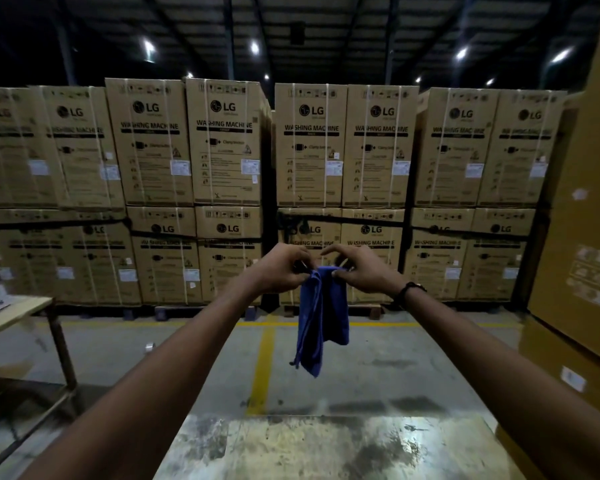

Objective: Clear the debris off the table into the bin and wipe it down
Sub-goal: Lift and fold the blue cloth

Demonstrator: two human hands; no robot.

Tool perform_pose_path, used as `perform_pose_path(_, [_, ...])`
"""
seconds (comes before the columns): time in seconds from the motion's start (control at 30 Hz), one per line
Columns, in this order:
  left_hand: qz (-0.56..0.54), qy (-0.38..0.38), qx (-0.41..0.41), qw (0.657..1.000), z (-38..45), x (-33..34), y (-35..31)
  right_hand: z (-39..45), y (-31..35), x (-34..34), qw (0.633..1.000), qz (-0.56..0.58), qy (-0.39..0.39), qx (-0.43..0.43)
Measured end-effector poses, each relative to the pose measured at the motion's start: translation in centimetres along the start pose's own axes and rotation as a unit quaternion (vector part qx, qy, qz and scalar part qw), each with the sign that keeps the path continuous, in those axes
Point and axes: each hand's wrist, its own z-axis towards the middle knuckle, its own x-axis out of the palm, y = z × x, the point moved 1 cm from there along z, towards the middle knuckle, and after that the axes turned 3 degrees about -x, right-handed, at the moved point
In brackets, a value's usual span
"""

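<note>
The blue cloth [321, 317] is pinched by left hand [279, 268] and right hand [362, 270]; it should be spread flat before the bench [291, 448] is wiped.

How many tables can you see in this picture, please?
2. One worn, stained table lies directly below the outstretched arms at the bottom; a second, lighter table stands at the left edge, only partly in view. Others may be out of frame.
</note>
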Motion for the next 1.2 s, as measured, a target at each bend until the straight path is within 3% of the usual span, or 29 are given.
perform_pose_path(0.3, [0.052, 0.007, 0.002, 0.999, 0.0, 0.4, -0.4, -1.9, -0.1, 1.6, 0.969, 0.185, -0.16, 0.031])
perform_pose_path(0.53, [0.086, -0.015, -0.017, 0.996, 0.3, 1.2, -0.7, -2.6, 0.0, 1.8, 0.948, 0.284, -0.141, 0.03])
perform_pose_path(0.7, [0.067, -0.071, -0.016, 0.995, 0.2, 1.7, -0.6, -2.7, 0.1, 2.2, 0.929, 0.346, -0.125, 0.045])
perform_pose_path(0.8, [0.037, -0.092, -0.04, 0.994, -0.1, 1.6, -0.3, -2.8, 0.4, 2.5, 0.898, 0.426, -0.099, 0.049])
perform_pose_path(1.0, [0.024, -0.109, -0.042, 0.993, -1.1, 1.0, 1.1, -2.6, 1.6, 4.1, 0.92, 0.379, -0.099, 0.008])
perform_pose_path(1.13, [-0.131, -0.034, -0.082, 0.987, -3.2, 0.7, 3.0, -2.3, 2.9, 4.9, 0.902, 0.412, -0.13, 0.0])
perform_pose_path(1.2, [-0.173, -0.043, -0.081, 0.981, -4.3, 0.6, 4.5, -2.1, 3.4, 5.6, 0.898, 0.419, -0.134, 0.003])
